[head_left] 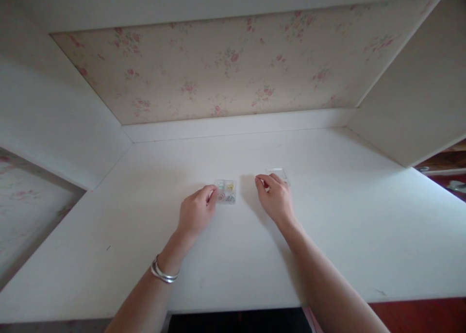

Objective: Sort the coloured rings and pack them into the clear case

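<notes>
A small clear plastic compartment box (227, 203) lies on the white desk. Several sections hold tiny pieces in pale green, yellow, reddish and dark tones, too small to name. My left hand (196, 209) is closed at the box's left edge, thumb and forefinger pinched against it. To the right of the box, my right hand (275, 197) is held just above the desk with its fingertips pinched together. Whatever may be between those fingertips is too small to make out. Behind the right hand lies a flat clear plastic piece (277, 170), like a lid, partly hidden by the knuckles.
The white desktop (233, 260) has side panels at left and right and a low ledge (240, 123) at the back. Floral wallpaper (233, 71) covers the wall behind. A small dark mark (108, 248) shows at the left. Some items (457, 185) stand beyond the right panel.
</notes>
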`<state>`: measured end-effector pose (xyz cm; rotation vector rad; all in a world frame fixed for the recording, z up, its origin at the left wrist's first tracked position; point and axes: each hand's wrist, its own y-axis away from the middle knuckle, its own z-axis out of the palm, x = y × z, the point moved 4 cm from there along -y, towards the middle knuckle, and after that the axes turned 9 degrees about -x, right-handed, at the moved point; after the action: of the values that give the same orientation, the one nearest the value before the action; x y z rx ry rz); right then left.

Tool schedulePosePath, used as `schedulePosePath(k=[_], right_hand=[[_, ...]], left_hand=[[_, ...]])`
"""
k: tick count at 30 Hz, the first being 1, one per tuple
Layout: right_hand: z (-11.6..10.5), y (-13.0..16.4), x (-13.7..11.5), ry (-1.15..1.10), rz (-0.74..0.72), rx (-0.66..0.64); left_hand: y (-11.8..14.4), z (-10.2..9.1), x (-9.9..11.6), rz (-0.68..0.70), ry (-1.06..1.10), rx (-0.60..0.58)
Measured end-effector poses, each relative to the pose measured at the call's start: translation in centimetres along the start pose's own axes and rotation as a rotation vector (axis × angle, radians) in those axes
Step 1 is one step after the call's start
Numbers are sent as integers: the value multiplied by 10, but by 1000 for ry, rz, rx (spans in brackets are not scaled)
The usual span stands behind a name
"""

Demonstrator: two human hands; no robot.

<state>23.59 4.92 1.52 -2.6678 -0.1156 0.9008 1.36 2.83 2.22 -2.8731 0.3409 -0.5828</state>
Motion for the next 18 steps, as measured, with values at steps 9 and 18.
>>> schedulePosePath(k=[9,18], right_hand=[[-8,-3,39,296,324,-2],[-1,-5,30,-22,213,-25]], left_hand=[[-6,7,-21,-35,218,39],[-3,19,-18,-25,359,-49]])
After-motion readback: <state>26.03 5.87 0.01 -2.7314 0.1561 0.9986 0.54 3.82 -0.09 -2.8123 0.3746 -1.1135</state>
